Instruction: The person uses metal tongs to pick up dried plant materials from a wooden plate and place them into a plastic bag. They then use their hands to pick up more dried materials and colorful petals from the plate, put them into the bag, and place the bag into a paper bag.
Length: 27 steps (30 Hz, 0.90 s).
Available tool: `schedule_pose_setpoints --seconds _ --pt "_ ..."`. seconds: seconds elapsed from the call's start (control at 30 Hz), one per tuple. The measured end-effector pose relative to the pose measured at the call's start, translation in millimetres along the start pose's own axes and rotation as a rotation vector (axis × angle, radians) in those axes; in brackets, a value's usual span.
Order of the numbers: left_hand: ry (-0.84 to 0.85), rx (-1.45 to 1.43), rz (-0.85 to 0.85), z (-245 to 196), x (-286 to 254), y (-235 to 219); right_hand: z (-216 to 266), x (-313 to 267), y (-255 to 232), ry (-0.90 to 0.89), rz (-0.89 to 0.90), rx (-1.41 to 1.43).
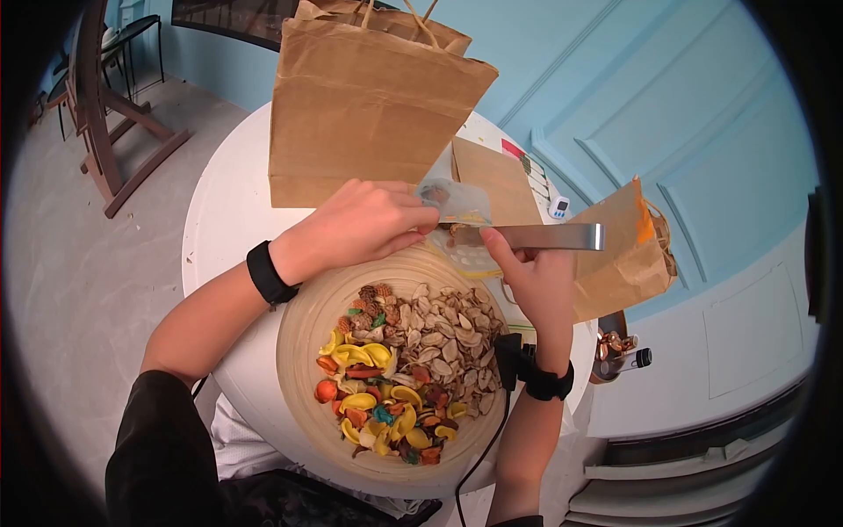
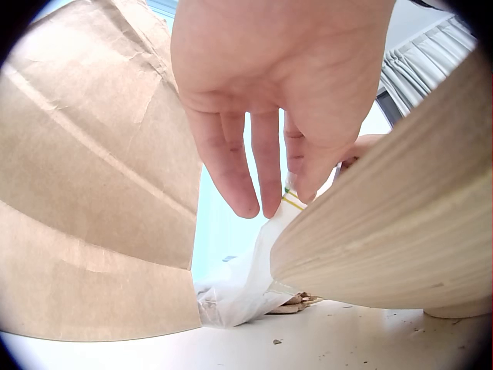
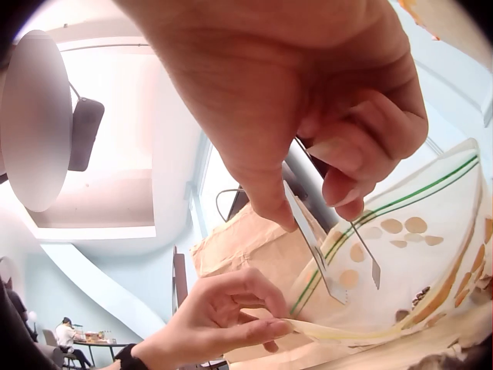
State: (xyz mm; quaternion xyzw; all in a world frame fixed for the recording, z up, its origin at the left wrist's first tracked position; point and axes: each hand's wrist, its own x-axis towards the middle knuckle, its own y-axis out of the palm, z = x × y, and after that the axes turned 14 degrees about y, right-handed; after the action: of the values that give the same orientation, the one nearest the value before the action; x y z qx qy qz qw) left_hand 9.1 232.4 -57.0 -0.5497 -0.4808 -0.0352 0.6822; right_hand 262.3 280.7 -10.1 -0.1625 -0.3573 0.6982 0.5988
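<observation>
My left hand (image 1: 373, 224) pinches the edge of a clear zip bag (image 3: 370, 297) between thumb and fingers, its mouth spread apart. Some dried pieces lie inside the bag. My right hand (image 1: 540, 285) grips metal tongs (image 1: 562, 236); in the right wrist view their two tips (image 3: 376, 276) stand apart, right at the bag's opening, with nothing between them. Below both hands is a round wooden tray (image 1: 294, 369). It bears pale dried slices (image 1: 448, 338), yellow curled pieces (image 1: 404, 423), orange and teal bits, and small brown cones (image 1: 371, 303).
A tall paper bag (image 1: 369, 114) stands behind the left hand on the white round table (image 1: 228, 189). Another paper bag (image 1: 615, 255) leans at the right, near a small white timer (image 1: 558, 207). A flat brown sheet (image 1: 496, 180) lies behind the zip bag. A black cable (image 1: 479, 452) hangs from the right wrist.
</observation>
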Motion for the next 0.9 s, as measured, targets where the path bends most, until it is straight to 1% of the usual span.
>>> schedule_pose_setpoints --seconds 0.13,0.23,0.37,0.47,0.57,0.77,0.9 --pt "-0.010 0.006 0.004 1 0 1 17 -15 1 -0.003 0.069 0.023" --pt "-0.014 0.001 0.008 1 0 0 36 -29 4 -0.013 0.231 0.003" --pt "-0.026 -0.002 0.005 1 -1 0 24 -26 24 -0.007 0.386 -0.079" --pt "-0.025 -0.018 0.003 1 -1 1 20 -24 29 -0.037 0.425 -0.077" --pt "-0.027 -0.017 0.004 1 -1 1 16 -24 33 -0.070 0.393 -0.055" --pt "-0.020 -0.021 0.016 0 0 -1 14 -20 30 -0.041 0.422 -0.117" --pt "-0.022 -0.004 0.018 1 0 1 12 -17 30 -0.049 0.452 -0.100"
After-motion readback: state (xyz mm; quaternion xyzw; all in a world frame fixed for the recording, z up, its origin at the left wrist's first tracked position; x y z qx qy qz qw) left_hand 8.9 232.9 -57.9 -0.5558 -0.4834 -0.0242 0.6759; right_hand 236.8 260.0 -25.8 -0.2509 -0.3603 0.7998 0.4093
